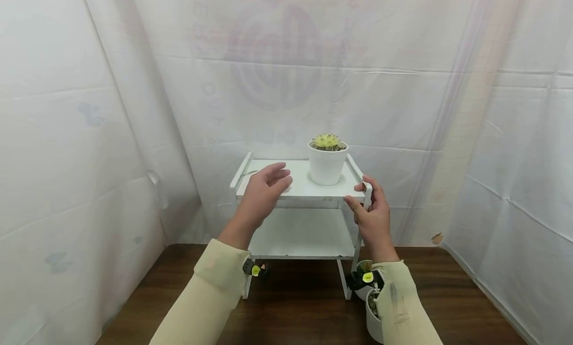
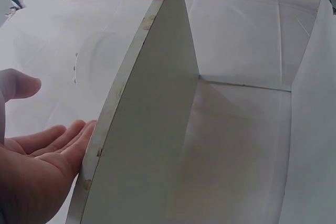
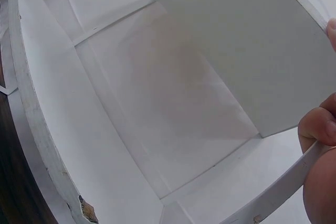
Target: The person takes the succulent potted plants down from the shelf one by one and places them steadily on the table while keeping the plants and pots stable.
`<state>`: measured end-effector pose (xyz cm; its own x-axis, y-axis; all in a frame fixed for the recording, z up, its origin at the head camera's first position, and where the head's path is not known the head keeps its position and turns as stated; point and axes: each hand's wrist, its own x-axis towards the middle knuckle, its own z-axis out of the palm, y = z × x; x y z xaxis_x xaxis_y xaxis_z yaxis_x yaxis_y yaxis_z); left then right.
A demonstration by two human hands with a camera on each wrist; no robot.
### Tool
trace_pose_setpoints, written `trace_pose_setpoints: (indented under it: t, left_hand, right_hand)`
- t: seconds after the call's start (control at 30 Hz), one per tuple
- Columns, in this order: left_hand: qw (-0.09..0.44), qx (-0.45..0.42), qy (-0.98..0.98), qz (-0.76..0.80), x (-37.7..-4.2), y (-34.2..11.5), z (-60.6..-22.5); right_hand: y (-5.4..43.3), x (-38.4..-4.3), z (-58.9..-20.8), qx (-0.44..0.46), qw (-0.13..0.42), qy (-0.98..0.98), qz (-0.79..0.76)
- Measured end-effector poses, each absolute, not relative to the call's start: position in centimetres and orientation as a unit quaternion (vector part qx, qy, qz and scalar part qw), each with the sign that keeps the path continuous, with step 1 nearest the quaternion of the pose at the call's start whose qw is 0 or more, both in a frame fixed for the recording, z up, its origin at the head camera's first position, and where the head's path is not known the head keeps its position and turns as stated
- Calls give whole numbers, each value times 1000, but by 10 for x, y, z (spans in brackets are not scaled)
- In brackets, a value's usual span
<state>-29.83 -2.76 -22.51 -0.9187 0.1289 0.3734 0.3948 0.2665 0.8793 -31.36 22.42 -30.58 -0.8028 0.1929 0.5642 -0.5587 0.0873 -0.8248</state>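
A white two-tier shelf rack (image 1: pixel 304 230) stands on the table. On its top tier, right of centre, sits a white pot (image 1: pixel 326 167) with a yellow-green succulent (image 1: pixel 328 140). My right hand (image 1: pixel 376 218) grips the rack's front right corner; in the right wrist view its fingers (image 3: pixel 317 127) curl round the white side frame. Over the front left of the top tier, my left hand (image 1: pixel 266 193) is held with loosely extended fingers and nothing in it. In the left wrist view, that hand (image 2: pixel 47 166) lies beside the top board's front edge.
Two more white pots, one behind (image 1: pixel 361 291) and one in front (image 1: pixel 373 325), stand on the brown wooden table (image 1: pixel 295 305) by the rack's right leg, partly hidden by my right forearm. White sheeting (image 1: pixel 394 111) hangs behind and at both sides. The lower tier's front edge has chips.
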Motion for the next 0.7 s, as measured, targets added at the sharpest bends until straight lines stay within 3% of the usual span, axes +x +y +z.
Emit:
trace_pose_setpoints:
  t: [0.3,0.7]
  left_hand:
    - [83,-163,-810,-557,-308,-18,-216]
    - [43,-153,-842,-515,-320,-2,-208]
  right_hand:
    - [224,-313,-307,144,302,-679,653]
    - [222,-308,-303,139,283,-683,658]
